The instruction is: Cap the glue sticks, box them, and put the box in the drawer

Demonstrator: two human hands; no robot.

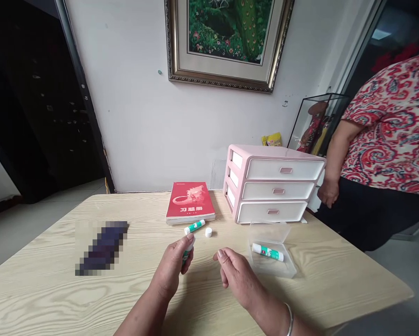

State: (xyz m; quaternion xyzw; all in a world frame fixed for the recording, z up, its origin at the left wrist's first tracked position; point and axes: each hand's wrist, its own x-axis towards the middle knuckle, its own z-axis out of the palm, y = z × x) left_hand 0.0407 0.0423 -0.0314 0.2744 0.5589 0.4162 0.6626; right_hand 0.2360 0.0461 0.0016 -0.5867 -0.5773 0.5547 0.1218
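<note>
My left hand (172, 263) is wrapped round a green and white glue stick (187, 254), held upright above the table with much of it hidden by the fingers. To its right, my right hand (239, 277) is closed, thumb against the curled fingers; whatever it may hold is hidden. Beyond my left hand another glue stick (194, 227) lies on the table, with a small white cap (208, 232) beside it. A third glue stick (268, 252) rests inside a clear plastic box (274, 269) with its lid raised, just right of my right hand.
A red book (190, 200) lies near the wall. Right of it stands a pink and white drawer unit (275, 182), its drawers closed. A blurred dark item (102, 247) is on the left of the wooden table (55, 298). Another person (387, 130) stands at the table's right side.
</note>
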